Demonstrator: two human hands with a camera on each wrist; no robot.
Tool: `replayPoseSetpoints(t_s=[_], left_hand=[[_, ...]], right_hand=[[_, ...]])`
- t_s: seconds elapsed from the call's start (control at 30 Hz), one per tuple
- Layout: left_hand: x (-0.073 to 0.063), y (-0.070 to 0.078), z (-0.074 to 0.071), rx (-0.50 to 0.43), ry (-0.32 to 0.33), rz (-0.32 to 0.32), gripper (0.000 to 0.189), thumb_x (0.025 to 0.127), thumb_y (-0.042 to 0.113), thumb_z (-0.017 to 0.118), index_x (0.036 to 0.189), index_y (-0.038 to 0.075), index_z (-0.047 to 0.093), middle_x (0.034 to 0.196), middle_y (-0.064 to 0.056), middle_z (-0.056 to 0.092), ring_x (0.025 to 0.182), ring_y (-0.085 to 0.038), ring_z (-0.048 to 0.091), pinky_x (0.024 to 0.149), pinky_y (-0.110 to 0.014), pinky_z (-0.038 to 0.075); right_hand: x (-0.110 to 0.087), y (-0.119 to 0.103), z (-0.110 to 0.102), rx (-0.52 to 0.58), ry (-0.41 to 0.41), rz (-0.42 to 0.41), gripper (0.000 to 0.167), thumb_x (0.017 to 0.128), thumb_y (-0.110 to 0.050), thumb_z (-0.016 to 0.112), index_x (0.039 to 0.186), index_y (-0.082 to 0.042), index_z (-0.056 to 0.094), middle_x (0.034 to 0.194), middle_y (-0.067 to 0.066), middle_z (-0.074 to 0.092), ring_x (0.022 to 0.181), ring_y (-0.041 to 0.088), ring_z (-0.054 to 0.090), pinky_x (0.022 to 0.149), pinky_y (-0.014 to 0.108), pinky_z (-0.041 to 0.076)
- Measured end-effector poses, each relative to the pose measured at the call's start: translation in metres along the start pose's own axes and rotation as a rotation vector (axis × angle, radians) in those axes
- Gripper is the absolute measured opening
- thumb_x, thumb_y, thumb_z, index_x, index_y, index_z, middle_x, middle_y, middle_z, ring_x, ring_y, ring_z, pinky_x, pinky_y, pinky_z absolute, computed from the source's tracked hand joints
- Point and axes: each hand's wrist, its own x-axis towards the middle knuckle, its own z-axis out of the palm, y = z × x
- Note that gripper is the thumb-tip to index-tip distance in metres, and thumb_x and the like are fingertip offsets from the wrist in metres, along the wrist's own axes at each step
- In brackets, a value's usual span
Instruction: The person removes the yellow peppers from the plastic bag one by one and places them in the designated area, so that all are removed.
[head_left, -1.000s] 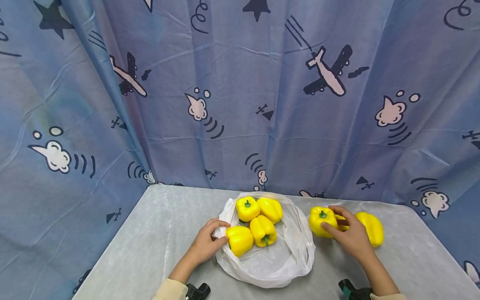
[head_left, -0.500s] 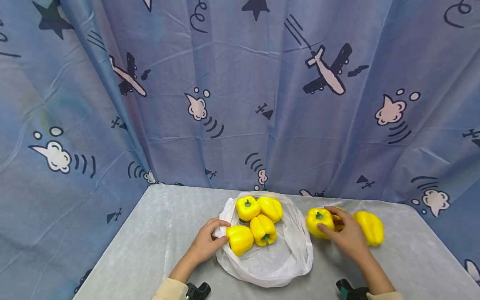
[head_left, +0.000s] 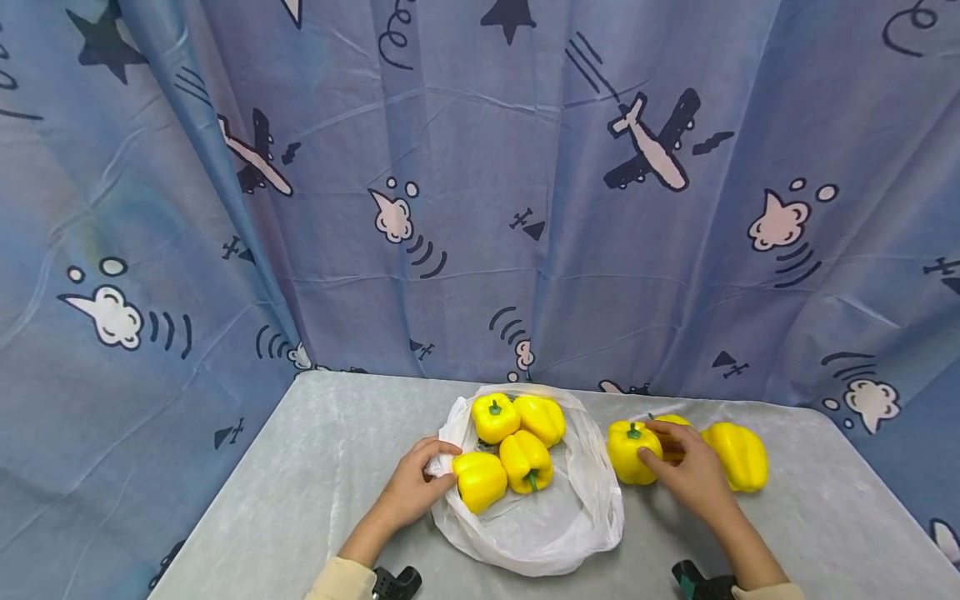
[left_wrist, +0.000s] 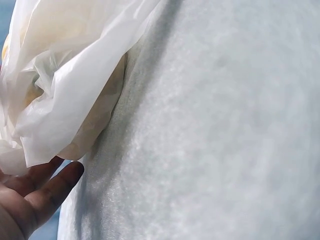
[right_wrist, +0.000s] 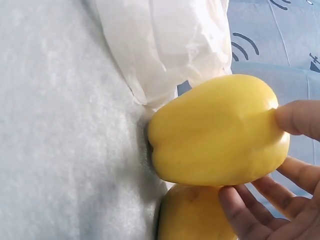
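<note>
A white plastic bag lies spread wide on the table, with several yellow bell peppers inside it, toward its back and left. My left hand holds the bag's left rim, beside the nearest pepper. In the left wrist view the bag's side hangs over the fingers. To the right of the bag, my right hand grips an upright yellow bell pepper, stem up. The right wrist view shows the thumb on one side of this pepper and fingers on the other, close to the bag.
Behind the right hand sits another yellow bell pepper, partly hidden by the fingers. One more yellow pepper lies to its right. A grey-white cloth covers the table. A blue patterned curtain hangs along the back and left.
My right hand has moved slightly left and toward me with the pepper, which now stands closer to the bag. The pepper behind shows more. The left hand stays at the rim.
</note>
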Motion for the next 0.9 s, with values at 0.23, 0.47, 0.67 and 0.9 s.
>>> replayPoseSetpoints(t_s=[0.23, 0.47, 0.67, 0.9], left_hand=[[0.0001, 0.0, 0.0004, -0.005, 0.002, -0.004, 0.029, 0.085, 0.013, 0.066, 0.114, 0.013, 0.065, 0.131, -0.008, 0.054, 0.106, -0.022, 0.053, 0.078, -0.023, 0.047], [0.0005, -0.0013, 0.0007, -0.003, 0.005, -0.001, 0.029, 0.085, 0.013, 0.067, 0.113, 0.014, 0.066, 0.131, -0.008, 0.054, 0.107, -0.022, 0.053, 0.078, -0.023, 0.047], [-0.0001, -0.0018, 0.0007, -0.005, 0.01, -0.01, 0.028, 0.085, 0.014, 0.066, 0.112, 0.019, 0.066, 0.133, -0.008, 0.053, 0.108, -0.022, 0.053, 0.079, -0.022, 0.047], [-0.0005, -0.0015, 0.0005, 0.0, 0.013, -0.01, 0.028, 0.084, 0.014, 0.066, 0.112, 0.019, 0.066, 0.133, -0.008, 0.053, 0.109, -0.022, 0.053, 0.079, -0.023, 0.047]], right_hand=[[0.0006, 0.0003, -0.0022, 0.002, 0.025, -0.004, 0.041, 0.084, -0.018, 0.072, 0.12, -0.002, 0.062, 0.117, 0.021, 0.061, 0.094, 0.035, 0.065, 0.072, 0.018, 0.051], [0.0002, -0.0004, -0.0047, -0.007, 0.026, 0.021, 0.04, 0.084, -0.018, 0.072, 0.12, -0.003, 0.062, 0.117, 0.02, 0.062, 0.094, 0.035, 0.065, 0.072, 0.018, 0.049], [-0.0008, 0.0012, -0.0043, -0.001, 0.041, 0.007, 0.037, 0.084, -0.017, 0.072, 0.118, -0.004, 0.064, 0.116, 0.019, 0.064, 0.094, 0.035, 0.066, 0.072, 0.017, 0.049], [-0.0018, 0.0019, -0.0049, 0.002, 0.045, -0.001, 0.036, 0.084, -0.017, 0.072, 0.117, -0.004, 0.064, 0.114, 0.017, 0.064, 0.093, 0.035, 0.067, 0.071, 0.016, 0.049]])
